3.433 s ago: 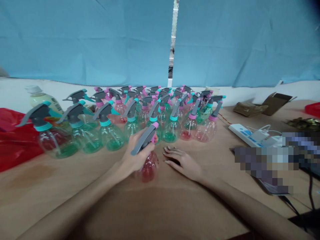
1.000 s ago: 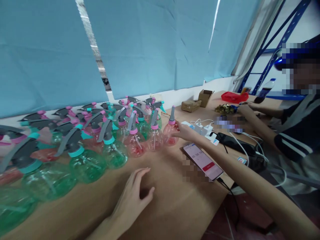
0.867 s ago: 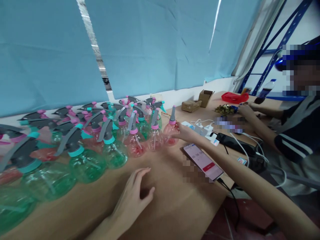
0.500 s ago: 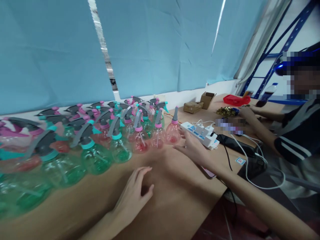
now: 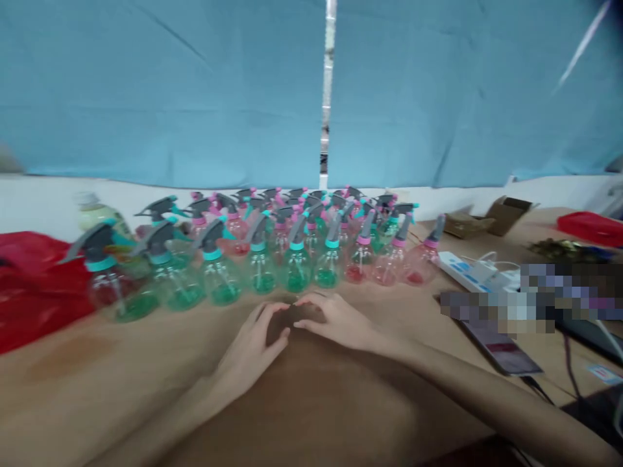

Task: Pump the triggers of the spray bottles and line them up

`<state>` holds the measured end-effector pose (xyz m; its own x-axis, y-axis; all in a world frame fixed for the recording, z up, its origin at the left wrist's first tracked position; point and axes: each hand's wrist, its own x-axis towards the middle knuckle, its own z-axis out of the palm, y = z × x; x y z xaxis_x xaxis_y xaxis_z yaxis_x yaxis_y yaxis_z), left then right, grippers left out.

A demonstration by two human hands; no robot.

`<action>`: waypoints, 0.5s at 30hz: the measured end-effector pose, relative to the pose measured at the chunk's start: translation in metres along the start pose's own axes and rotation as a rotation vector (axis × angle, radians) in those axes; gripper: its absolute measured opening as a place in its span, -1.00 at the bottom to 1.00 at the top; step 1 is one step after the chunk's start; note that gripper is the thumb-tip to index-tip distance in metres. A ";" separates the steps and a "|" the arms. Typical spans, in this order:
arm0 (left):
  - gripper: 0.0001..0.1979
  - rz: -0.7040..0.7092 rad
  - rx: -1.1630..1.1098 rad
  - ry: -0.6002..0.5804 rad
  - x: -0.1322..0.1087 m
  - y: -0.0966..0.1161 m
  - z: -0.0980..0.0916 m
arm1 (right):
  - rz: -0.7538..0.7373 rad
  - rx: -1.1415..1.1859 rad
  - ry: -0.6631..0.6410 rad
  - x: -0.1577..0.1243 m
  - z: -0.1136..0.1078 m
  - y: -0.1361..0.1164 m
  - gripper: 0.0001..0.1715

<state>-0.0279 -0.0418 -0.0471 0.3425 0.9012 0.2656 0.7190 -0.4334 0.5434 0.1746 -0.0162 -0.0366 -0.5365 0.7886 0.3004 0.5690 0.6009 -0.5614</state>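
Observation:
My left hand (image 5: 253, 340) and my right hand (image 5: 338, 321) lie side by side on the brown table (image 5: 311, 402), fingertips nearly meeting. Both are open and hold nothing. Just beyond them stand several rows of clear spray bottles (image 5: 292, 250) with grey triggers and pink or teal collars, green or pink at the bottom. A pink spray bottle (image 5: 422, 259) stands at the right end of the front row.
A red bag (image 5: 34, 285) lies at the left. A white power strip (image 5: 474, 272) with cables, a phone (image 5: 506, 340) and small cardboard boxes (image 5: 491, 217) lie at the right. Blue curtains (image 5: 195, 91) hang behind the table.
The view swung back from the right to straight ahead. My right hand left the pink bottle at the row's end and came back beside my left hand.

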 end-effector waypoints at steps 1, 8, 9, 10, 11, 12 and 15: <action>-0.74 -0.043 0.002 0.017 -0.007 -0.009 -0.010 | -0.010 0.009 -0.021 0.008 0.009 -0.007 -0.63; -0.67 -0.224 -0.072 0.301 -0.054 -0.079 -0.086 | -0.059 0.058 -0.120 0.048 0.066 -0.045 -0.67; -0.67 -0.254 -0.086 0.361 -0.059 -0.088 -0.099 | -0.073 0.066 -0.121 0.051 0.072 -0.049 -0.70; -0.68 -0.283 -0.099 0.419 -0.063 -0.096 -0.111 | -0.089 0.075 -0.118 0.054 0.077 -0.054 -0.73; -0.69 -0.300 -0.101 0.524 -0.066 -0.104 -0.123 | -0.103 0.083 -0.112 0.056 0.081 -0.058 -0.75; -0.71 -0.310 -0.076 0.632 -0.068 -0.110 -0.134 | -0.114 0.091 -0.105 0.058 0.085 -0.063 -0.77; -0.68 -0.360 0.075 0.860 -0.065 -0.124 -0.158 | -0.133 0.115 -0.092 0.064 0.093 -0.075 -0.80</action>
<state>-0.2348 -0.0475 -0.0056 -0.4522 0.6546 0.6058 0.7423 -0.1002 0.6625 0.0397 -0.0232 -0.0476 -0.6602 0.6847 0.3088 0.4169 0.6760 -0.6077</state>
